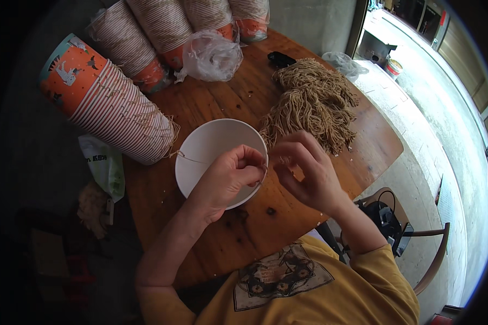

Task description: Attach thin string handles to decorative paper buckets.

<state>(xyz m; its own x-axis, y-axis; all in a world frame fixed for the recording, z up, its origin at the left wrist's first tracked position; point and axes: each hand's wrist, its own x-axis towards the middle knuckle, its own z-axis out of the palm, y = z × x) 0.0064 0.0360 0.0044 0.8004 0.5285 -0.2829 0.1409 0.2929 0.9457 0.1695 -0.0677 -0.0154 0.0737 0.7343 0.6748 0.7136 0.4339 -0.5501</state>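
Observation:
A white paper bucket (209, 142) stands on the wooden table in front of me, its mouth facing up. Over its right rim, my left hand (230, 176) is closed in a pinch on a thin tan cord (264, 172). Another knotted bit of cord (180, 154) shows at the bucket's left rim, with a thin strand running inside. My right hand (308, 173) hovers just right of the rim, fingers curled and the thumb apart from them; nothing shows between them. Beyond it lies a big heap of tan cords (314, 103).
A tall stack of orange-patterned paper buckets (119, 111) with cords leans at the left. More wrapped stacks (160, 27) lie at the back beside a crumpled clear plastic bag (211, 57). A black object (281, 59) touches the cord heap. A chair (436, 260) stands at the right.

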